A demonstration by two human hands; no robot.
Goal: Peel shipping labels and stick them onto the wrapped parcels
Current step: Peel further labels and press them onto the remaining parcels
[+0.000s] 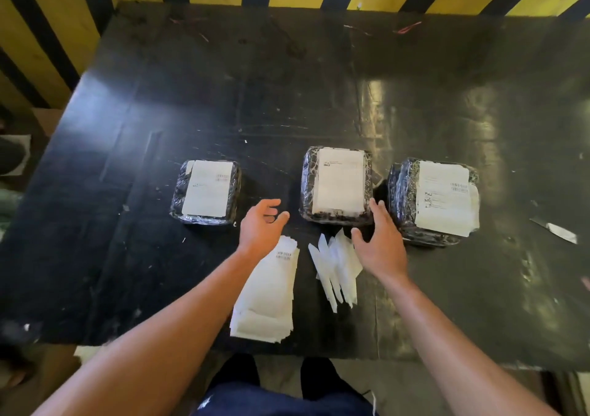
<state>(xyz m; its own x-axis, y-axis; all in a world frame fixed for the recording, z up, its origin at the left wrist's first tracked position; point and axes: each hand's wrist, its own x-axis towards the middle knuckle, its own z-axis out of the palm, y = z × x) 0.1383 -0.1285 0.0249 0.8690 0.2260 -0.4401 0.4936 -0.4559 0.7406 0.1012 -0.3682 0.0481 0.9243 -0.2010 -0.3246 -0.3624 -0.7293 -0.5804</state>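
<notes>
Flanking glossy film-wrapped parcel [336, 185]: empty hands [260, 224].

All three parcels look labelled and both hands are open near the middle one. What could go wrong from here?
1. The right parcel's label overhangs its near right edge; it may catch and peel if handled.
2. The right hand hovers just over the loose backing strips; a sweep could scatter them into the label stack.
3. The left hand is above that stack's far end; brushing it could fan the sheets out.
</notes>
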